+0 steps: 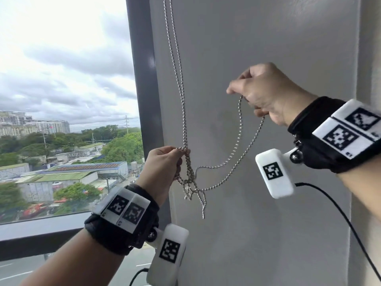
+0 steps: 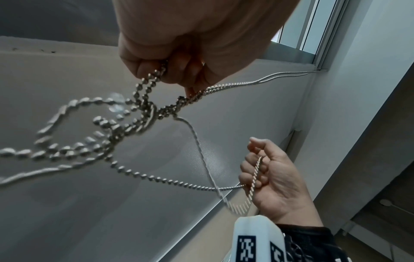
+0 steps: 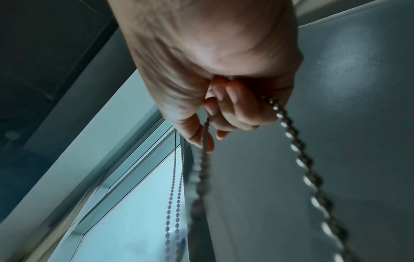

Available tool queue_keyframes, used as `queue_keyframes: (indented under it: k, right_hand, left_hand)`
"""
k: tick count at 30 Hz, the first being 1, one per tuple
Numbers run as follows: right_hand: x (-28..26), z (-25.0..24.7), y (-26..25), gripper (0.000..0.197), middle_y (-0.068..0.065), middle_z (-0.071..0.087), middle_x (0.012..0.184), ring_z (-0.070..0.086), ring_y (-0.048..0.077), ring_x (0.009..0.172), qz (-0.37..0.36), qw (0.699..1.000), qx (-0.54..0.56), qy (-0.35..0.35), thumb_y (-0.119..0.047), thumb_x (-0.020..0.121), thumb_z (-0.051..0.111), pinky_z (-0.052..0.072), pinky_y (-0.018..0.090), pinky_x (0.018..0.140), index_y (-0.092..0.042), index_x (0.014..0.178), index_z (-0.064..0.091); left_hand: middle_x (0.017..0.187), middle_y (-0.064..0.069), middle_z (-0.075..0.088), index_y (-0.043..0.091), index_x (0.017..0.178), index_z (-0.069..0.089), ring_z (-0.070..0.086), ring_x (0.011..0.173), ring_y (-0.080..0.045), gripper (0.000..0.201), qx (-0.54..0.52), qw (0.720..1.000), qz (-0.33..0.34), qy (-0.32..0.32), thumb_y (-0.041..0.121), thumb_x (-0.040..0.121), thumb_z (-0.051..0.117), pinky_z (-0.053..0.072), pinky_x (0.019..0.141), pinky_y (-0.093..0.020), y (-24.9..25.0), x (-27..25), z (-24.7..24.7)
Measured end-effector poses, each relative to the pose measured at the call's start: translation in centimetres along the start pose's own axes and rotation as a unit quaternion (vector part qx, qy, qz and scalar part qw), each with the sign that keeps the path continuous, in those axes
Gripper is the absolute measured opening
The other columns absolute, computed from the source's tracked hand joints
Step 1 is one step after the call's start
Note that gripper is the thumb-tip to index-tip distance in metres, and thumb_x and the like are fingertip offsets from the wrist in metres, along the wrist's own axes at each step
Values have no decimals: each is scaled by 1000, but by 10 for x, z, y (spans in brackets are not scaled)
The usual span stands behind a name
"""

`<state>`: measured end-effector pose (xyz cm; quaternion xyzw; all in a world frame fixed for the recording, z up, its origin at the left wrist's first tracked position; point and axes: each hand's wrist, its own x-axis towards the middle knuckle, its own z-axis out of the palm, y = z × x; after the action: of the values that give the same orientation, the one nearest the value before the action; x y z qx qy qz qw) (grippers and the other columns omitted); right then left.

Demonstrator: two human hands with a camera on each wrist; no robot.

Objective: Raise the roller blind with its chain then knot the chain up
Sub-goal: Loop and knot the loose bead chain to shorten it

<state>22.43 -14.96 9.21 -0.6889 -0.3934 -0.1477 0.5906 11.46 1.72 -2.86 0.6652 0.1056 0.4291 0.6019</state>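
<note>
A silver bead chain [image 1: 179, 79] hangs in two strands beside the dark window frame. My left hand [image 1: 162, 168] grips the strands where they bunch into loose tangled loops [image 1: 191, 182]. My right hand [image 1: 266, 93], higher and to the right, holds a long loop of the same chain [image 1: 237, 145] that sags between both hands. In the left wrist view my left hand [image 2: 179, 67] clutches the bunch [image 2: 145, 109], and my right hand [image 2: 268, 179] has the chain across its curled fingers. The right wrist view has my right hand [image 3: 224, 109] closed round the chain [image 3: 298, 147]. The blind itself is out of sight.
A grey wall panel [image 1: 268, 48] stands behind the chain. The dark window frame [image 1: 144, 79] and sill [image 1: 41, 234] border the glass on the left, with a city view outside. A black cable [image 1: 340, 213] trails from my right wrist unit.
</note>
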Motion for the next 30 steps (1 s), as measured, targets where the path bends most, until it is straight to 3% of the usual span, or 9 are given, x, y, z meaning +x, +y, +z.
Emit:
queue_keyframes:
  k: [2, 4, 6, 8, 9, 13, 20, 25, 30]
  right_hand:
    - [-1, 2, 6, 21, -3, 30, 55, 21, 17, 44, -4, 997, -69, -33, -28, 73, 73, 20, 18, 41, -14, 77, 58]
    - [-5, 2, 14, 40, -1, 29, 53, 20, 17, 42, 32, 971, -181, -152, -48, 67, 79, 20, 20, 45, -10, 72, 69]
    - [-13, 3, 20, 54, 1, 38, 56, 23, 18, 41, 64, 904, -322, -272, -66, 56, 78, 20, 23, 47, -15, 72, 78]
    - [-18, 5, 31, 51, 1, 48, 61, 34, 18, 48, 63, 834, -435, -333, -65, 55, 80, 24, 23, 46, -17, 72, 78]
    - [-19, 6, 39, 46, 0, 53, 62, 40, 18, 52, 67, 821, -449, -347, -58, 58, 82, 28, 21, 46, -16, 75, 78]
    - [-24, 17, 63, 21, 3, 62, 65, 56, 15, 58, 116, 838, -323, -424, -25, 72, 83, 45, 22, 49, -11, 85, 75]
    - [-55, 65, 69, 41, -3, 73, 86, 69, 14, 88, 58, 882, -161, -439, -51, 72, 77, 60, 32, 74, -19, 96, 76]
    - [-74, 87, 73, 13, 4, 69, 75, 64, 12, 71, 39, 933, -12, -357, -18, 86, 70, 60, 36, 72, -6, 84, 72]
    - [-70, 79, 76, 20, 5, 67, 70, 60, 12, 59, 33, 902, -107, -416, -17, 88, 70, 54, 23, 60, 3, 89, 71]
  left_hand:
    - [42, 11, 37, -1, 88, 68, 27, 40, -9, 16, -1, 1000, 1, 1, 8, 90, 55, 23, 39, -18, 1, 2, 0]
    - [41, 11, 35, -3, 90, 69, 26, 40, -9, 18, -3, 1000, 3, 3, 8, 89, 55, 22, 40, -20, 2, 2, 0]
    - [39, 11, 34, -4, 92, 68, 26, 37, -8, 20, -5, 1000, 3, 3, 9, 90, 54, 22, 43, -22, 4, 2, 0]
    - [39, 12, 33, -1, 89, 69, 26, 36, -7, 22, -9, 1000, 1, 1, 10, 92, 50, 21, 46, -24, 6, 2, 0]
    - [40, 12, 31, 0, 87, 69, 25, 37, -8, 24, -13, 1000, 1, -2, 10, 93, 49, 20, 47, -25, 7, 2, -1]
    - [42, 11, 31, 4, 81, 65, 25, 38, -8, 25, -28, 999, -2, -19, 13, 94, 47, 22, 45, -23, 13, 1, 0]
    - [39, 11, 33, 2, 94, 57, 26, 36, -8, 14, -36, 999, -1, -31, 12, 95, 46, 21, 40, -21, 19, 1, 14]
    - [38, 10, 34, 0, 93, 62, 27, 35, -8, 19, -22, 999, -3, -23, 12, 95, 48, 20, 43, -24, 20, 3, 14]
    - [38, 11, 31, -1, 86, 67, 24, 37, -9, 18, 33, 999, 19, 6, 9, 90, 52, 20, 45, -22, 18, 8, -1]
